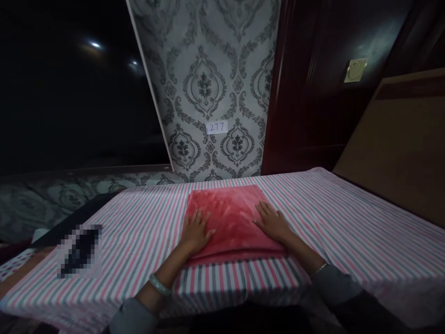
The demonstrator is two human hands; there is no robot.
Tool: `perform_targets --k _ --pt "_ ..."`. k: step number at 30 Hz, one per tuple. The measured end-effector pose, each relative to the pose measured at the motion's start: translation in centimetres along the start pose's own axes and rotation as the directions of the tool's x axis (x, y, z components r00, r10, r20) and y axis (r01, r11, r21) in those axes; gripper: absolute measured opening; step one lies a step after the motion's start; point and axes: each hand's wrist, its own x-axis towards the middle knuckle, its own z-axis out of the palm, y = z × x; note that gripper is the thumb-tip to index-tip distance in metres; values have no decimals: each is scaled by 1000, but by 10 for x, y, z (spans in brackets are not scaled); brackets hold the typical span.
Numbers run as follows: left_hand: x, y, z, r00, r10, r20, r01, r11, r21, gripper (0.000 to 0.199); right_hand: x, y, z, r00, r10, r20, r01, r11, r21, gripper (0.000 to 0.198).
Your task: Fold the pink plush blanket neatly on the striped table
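A folded red plush cloth (229, 222) lies flat near the middle of the table, its layered front edge toward me. My left hand (196, 233) rests palm down on the cloth's left side, fingers spread. On the cloth's right side lies my right hand (273, 222), also palm down with the fingers stretched out. Neither hand grips anything. Beneath the cloth is a striped tablecloth (340, 222) in pink, white and grey.
A dark pixelated patch (79, 251) covers something on the table's left. Behind stand a patterned wall (208, 60) with a paper label (217, 127) and a large dark screen (69, 93). A brown panel (399, 148) borders the right side.
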Motion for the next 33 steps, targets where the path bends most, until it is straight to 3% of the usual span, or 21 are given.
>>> perform_targets --k 4,8,11,13,16,19,22,24,27,30,33 --pt "17 -17 -29 997 -22 71 26 997 -66 62 18 12 -29 992 -21 121 14 999 53 61" --pt "69 -8 -62 995 -82 -49 76 990 -121 64 63 1 -62 1000 26 -13 -24 993 113 58" --pt "111 10 -73 988 -131 -80 120 985 -125 68 97 -16 -68 992 90 -83 -79 988 129 59" --pt "130 16 -68 982 -162 -94 151 982 -116 68 112 -24 -60 981 140 -135 -122 983 137 59" --pt "140 12 -41 976 -205 -69 198 976 -96 66 119 -27 -31 968 138 -209 -114 986 122 55" --pt "137 -1 -9 971 -237 -26 234 968 -91 65 116 -19 -3 976 76 -205 -56 993 102 50" --pt "134 -11 10 969 -243 -40 238 965 -112 62 116 -12 10 981 91 -172 -71 990 119 49" --pt "135 -14 14 966 -251 -65 242 963 -120 61 118 -9 12 982 100 -159 -80 989 126 50" --pt "138 -16 13 929 -362 -75 350 927 -137 63 121 -8 12 982 111 -150 -91 987 134 51" --pt "139 -17 12 885 -464 -32 451 874 -178 68 121 -7 13 984 111 -141 -92 987 135 51" --pt "138 -18 10 883 -470 8 462 864 -199 69 120 -9 9 985 106 -137 -88 988 130 50"
